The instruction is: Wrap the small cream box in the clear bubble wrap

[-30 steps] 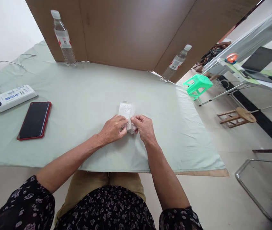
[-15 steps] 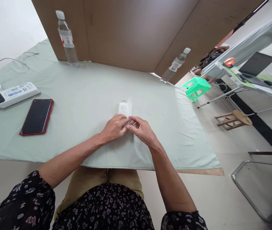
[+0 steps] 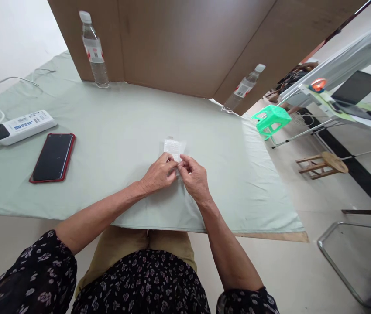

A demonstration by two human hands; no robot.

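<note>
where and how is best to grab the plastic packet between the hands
Probably pinch the plastic packet by its far end, coming from the far side: that end sticks out uncovered, while the left hand and right hand crowd the near end.

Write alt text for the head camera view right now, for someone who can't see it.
A person's left hand and right hand meet at the near end of a small translucent packet on a pale green cloth. A red-cased phone and a white device lie to the left; two bottles, one left and one right, stand before brown cardboard.
</note>
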